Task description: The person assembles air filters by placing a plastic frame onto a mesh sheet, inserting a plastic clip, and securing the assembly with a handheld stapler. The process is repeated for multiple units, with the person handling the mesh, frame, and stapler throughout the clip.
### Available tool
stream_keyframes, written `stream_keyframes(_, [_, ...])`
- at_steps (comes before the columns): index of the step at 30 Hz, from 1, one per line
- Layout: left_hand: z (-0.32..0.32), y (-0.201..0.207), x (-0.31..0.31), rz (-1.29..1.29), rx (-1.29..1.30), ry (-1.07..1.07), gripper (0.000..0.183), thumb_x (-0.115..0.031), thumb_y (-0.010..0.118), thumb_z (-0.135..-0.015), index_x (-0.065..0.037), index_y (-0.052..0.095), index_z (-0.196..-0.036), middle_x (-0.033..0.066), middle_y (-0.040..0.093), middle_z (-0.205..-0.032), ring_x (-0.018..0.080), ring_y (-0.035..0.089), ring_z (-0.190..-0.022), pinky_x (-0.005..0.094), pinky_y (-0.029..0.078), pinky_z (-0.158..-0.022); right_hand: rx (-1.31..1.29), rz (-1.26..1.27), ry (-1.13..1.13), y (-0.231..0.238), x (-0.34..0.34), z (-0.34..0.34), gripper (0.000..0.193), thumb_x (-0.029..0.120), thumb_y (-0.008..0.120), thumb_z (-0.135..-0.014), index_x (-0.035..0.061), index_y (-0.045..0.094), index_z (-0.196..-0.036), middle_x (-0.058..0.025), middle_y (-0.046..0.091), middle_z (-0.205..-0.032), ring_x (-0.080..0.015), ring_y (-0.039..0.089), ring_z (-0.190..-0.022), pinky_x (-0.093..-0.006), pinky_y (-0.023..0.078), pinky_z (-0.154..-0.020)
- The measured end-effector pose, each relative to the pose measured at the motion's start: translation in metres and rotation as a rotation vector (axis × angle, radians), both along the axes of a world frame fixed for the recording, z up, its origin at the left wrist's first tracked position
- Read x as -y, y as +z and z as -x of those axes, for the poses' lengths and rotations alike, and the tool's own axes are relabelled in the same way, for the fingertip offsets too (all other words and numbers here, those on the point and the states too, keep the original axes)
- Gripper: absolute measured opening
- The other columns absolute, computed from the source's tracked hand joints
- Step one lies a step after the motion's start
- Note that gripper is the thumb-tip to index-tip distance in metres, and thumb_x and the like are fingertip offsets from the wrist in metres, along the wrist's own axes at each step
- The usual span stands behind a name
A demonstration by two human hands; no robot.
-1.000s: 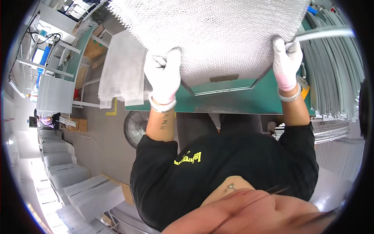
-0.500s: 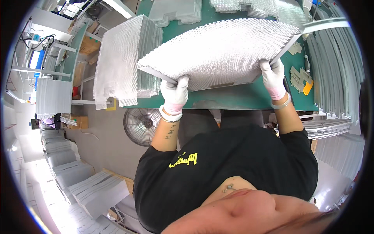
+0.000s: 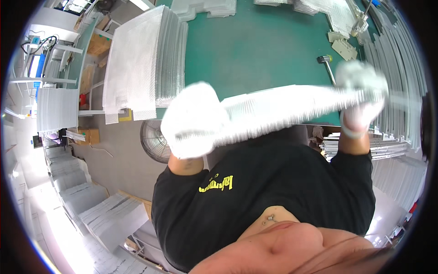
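Observation:
A silvery expanded-mesh panel spans between my two hands, seen nearly edge-on above the near edge of the green table. My left hand, in a white glove, is closed on the panel's left end; motion smears its fingers. At the panel's right end my right hand, also gloved and blurred, grips it. Beyond the right hand lies a small mallet with a dark and yellow head, its handle pointing toward me. Most of the panel's face is hidden by its tilt.
Tall mesh sheets stand stacked at the table's left. More cut mesh sheets lie along the far side. Beige notched pieces rest near the far right. Grey strips line the right side. A floor fan stands below left.
The panel has come nearer me and turned from showing its broad face to nearly edge-on. My hands have moved farther apart, uncovering the mallet and more green tabletop.

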State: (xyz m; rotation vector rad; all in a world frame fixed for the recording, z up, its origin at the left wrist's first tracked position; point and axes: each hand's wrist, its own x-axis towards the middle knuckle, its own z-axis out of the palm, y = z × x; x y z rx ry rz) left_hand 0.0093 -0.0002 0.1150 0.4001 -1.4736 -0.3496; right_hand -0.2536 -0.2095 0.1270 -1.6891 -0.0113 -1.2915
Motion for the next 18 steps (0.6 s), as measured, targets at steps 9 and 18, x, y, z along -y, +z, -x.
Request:
stream_keyframes(9, [-0.006,-0.077,-0.011,-0.852,0.958,0.130,0.058,-0.030,0.066,-0.085,-0.005,0.051,-0.135,0.0202,0.052,-0.138,0.0379,0.047,-0.132,0.0492,0.038,-0.109,0.072,0.421,0.437,-0.026,-0.041,0.057,0.010,0.000,0.057,-0.087,0.0062,0.049,-0.089,-0.0121,0.062,-0.092,-0.0165,0.062,-0.068,-0.0275,0.054,-0.063])
stream_keyframes(18, [-0.020,-0.083,-0.006,-1.064,1.242,0.383,0.043,-0.012,0.061,-0.080,-0.013,0.062,-0.124,0.0086,0.063,-0.123,0.0297,0.057,-0.112,0.0433,0.042,-0.098,0.131,0.350,0.255,-0.023,-0.059,0.049,0.033,0.025,0.055,-0.044,0.0108,0.026,-0.048,-0.0119,0.059,-0.064,-0.0157,0.054,-0.044,-0.0245,0.037,-0.036])
